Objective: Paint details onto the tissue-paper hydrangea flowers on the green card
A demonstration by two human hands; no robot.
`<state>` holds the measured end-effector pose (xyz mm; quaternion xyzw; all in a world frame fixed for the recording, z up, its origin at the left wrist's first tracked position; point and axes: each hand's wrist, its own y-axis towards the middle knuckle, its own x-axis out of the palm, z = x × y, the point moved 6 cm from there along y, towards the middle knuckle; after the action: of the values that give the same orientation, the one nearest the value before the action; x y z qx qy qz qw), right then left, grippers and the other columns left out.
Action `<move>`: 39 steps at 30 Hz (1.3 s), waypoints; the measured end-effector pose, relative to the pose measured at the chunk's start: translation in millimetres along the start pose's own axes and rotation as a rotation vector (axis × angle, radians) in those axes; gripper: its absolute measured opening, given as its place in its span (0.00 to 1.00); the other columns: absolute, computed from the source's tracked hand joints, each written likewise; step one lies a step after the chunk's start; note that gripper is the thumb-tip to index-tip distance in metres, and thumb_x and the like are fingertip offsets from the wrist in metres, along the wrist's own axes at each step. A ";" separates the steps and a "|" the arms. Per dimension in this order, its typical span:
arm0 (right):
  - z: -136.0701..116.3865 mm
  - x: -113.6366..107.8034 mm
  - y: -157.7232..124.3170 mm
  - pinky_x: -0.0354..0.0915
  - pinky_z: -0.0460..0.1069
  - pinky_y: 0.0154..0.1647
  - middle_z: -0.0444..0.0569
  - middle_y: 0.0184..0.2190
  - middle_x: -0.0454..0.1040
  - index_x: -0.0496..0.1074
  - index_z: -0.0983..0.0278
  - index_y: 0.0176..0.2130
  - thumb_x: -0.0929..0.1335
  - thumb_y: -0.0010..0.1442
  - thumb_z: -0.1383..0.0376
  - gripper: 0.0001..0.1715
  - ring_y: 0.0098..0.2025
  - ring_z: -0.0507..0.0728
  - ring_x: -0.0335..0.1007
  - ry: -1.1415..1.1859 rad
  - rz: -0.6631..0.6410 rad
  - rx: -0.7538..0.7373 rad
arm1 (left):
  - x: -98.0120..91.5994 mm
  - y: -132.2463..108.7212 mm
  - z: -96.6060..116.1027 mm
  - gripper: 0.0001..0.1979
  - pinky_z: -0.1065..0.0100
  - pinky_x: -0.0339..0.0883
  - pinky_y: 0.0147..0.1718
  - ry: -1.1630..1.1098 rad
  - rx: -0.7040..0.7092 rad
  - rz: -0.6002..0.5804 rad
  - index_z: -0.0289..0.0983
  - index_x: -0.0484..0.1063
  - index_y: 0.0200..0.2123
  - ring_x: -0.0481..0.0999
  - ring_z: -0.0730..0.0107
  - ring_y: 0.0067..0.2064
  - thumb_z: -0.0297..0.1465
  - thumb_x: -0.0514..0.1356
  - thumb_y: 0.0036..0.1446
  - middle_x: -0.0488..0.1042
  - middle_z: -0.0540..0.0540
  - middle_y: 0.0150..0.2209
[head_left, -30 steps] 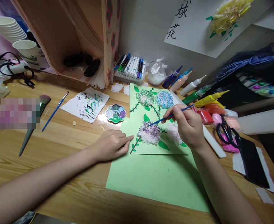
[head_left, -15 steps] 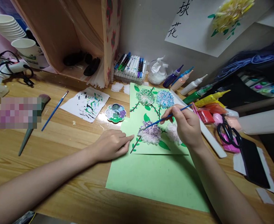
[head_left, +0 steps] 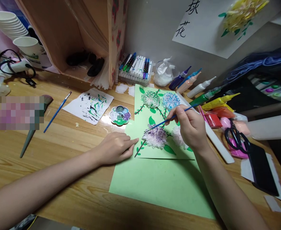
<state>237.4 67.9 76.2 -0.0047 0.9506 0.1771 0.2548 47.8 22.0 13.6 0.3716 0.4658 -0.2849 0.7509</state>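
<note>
Slanting steeper than before: held paintbrush [head_left: 160, 123]

Pale flower [head_left: 178, 138] partly behind right hand [head_left: 190, 128]

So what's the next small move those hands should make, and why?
Probably dab the blue brush lower on the purple-tipped flower: its upper part carries purple, while its lower edge looks mostly pale. The right hand holds the brush at that flower; the left hand touches the green paper.
</note>
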 end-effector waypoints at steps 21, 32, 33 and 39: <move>2.7 6.6 3.3 0.65 0.47 0.29 0.46 0.25 0.72 0.71 0.63 0.27 0.59 0.67 0.57 0.22 0.26 0.50 0.68 -0.032 -0.036 -0.008 | -1.0 0.3 0.5 0.16 0.68 0.61 0.25 -0.010 -0.004 0.001 0.36 0.75 0.45 0.71 0.71 0.26 0.29 0.49 0.62 0.72 0.50 0.22; 0.0 6.9 1.9 0.63 0.47 0.29 0.45 0.23 0.72 0.73 0.64 0.28 0.59 0.67 0.59 0.22 0.25 0.50 0.68 -0.049 -0.049 -0.020 | -0.7 -0.2 -0.2 0.16 0.67 0.62 0.25 -0.020 -0.007 -0.004 0.35 0.75 0.45 0.72 0.69 0.26 0.29 0.49 0.62 0.73 0.49 0.23; -0.7 6.7 1.7 0.63 0.47 0.30 0.45 0.23 0.72 0.73 0.64 0.28 0.59 0.67 0.59 0.22 0.26 0.50 0.68 -0.051 -0.050 -0.024 | -0.7 -0.2 -0.2 0.16 0.67 0.62 0.25 -0.018 -0.006 -0.005 0.35 0.75 0.45 0.72 0.69 0.26 0.29 0.49 0.62 0.73 0.49 0.23; -5.3 2.9 -0.4 0.64 0.48 0.31 0.46 0.25 0.73 0.72 0.63 0.26 0.59 0.67 0.58 0.22 0.26 0.50 0.68 -0.044 -0.028 -0.048 | -1.2 0.4 0.2 0.17 0.69 0.61 0.26 -0.013 -0.005 -0.009 0.35 0.75 0.45 0.71 0.71 0.26 0.29 0.48 0.62 0.73 0.49 0.22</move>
<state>232.4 66.0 78.9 -0.0204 0.9402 0.1963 0.2778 47.8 22.2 14.9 0.3658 0.4632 -0.2896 0.7535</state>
